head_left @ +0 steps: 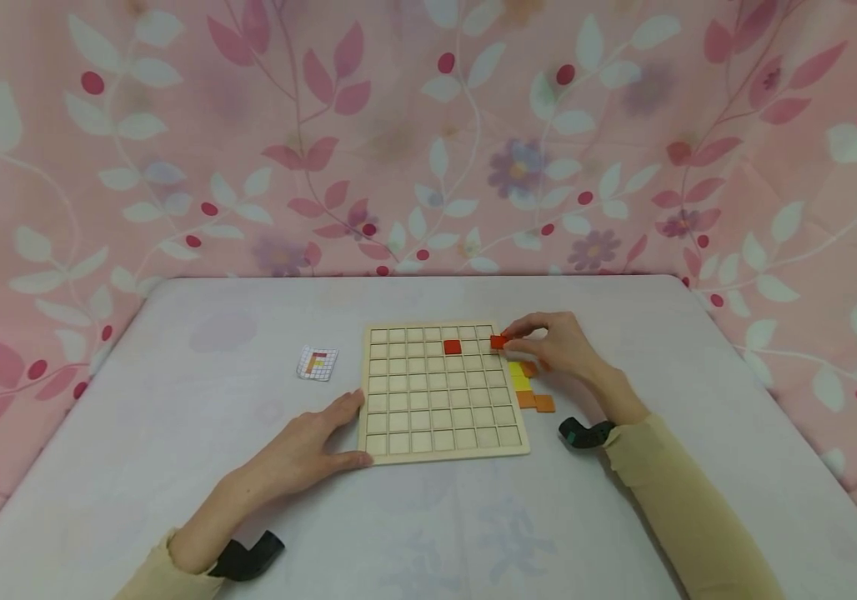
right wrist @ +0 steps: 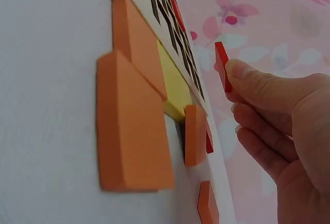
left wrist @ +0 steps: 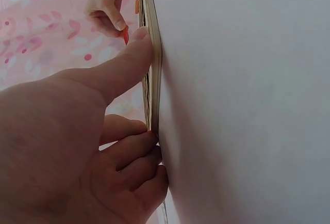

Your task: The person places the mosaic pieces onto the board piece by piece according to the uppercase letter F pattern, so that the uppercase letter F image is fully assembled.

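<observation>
A square wooden grid board lies on the table with a red tile in one of its upper cells. My left hand rests against the board's left side, fingertips at the edge and thumb at the near corner. Between thumb and fingers of my right hand I pinch another red tile, over the board's far right corner. Close beside the board's right edge lie loose tiles, among them a yellow tile and several orange ones, the nearest orange tile large in the right wrist view.
Left of the board lies a small gridded card printed with a coloured pattern. White cloth covers the table, and a pink floral curtain hangs behind it. Black curved devices are worn at both wrists.
</observation>
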`<act>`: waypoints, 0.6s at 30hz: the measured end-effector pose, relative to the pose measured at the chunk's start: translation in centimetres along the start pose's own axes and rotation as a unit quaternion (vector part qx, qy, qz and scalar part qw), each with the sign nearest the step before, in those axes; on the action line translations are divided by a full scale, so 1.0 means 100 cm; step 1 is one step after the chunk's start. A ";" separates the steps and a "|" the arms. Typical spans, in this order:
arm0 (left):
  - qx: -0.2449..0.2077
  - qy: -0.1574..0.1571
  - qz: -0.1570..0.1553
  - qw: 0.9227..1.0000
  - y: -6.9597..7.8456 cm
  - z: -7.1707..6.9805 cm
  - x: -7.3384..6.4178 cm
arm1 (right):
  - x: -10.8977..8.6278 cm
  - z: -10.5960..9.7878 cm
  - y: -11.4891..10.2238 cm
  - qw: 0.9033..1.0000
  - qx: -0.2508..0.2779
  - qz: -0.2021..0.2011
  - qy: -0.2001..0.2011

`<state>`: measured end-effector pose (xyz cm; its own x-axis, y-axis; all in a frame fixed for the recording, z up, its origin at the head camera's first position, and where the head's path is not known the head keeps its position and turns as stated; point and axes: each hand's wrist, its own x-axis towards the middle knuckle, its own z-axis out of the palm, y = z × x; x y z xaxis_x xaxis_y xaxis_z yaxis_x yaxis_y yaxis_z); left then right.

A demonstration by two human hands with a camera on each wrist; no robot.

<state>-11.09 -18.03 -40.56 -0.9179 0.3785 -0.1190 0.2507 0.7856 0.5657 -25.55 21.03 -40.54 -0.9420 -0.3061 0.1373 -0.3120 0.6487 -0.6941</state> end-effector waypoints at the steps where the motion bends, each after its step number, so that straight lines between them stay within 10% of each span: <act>1: -0.001 0.000 -0.001 1.000 0.000 0.000 0.000 | 0.001 0.002 -0.003 1.000 -0.001 -0.003 0.001; 18: -0.022 0.007 0.005 1.000 -0.002 0.001 0.002 | 0.026 0.039 -0.041 0.999 0.040 -0.011 -0.006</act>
<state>-11.31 -18.02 -40.80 -0.9196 0.3795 -0.1020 0.2464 0.7590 0.6026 -26.19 14.85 -40.11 -0.9336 -0.3279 0.1446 -0.3208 0.5847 -0.7451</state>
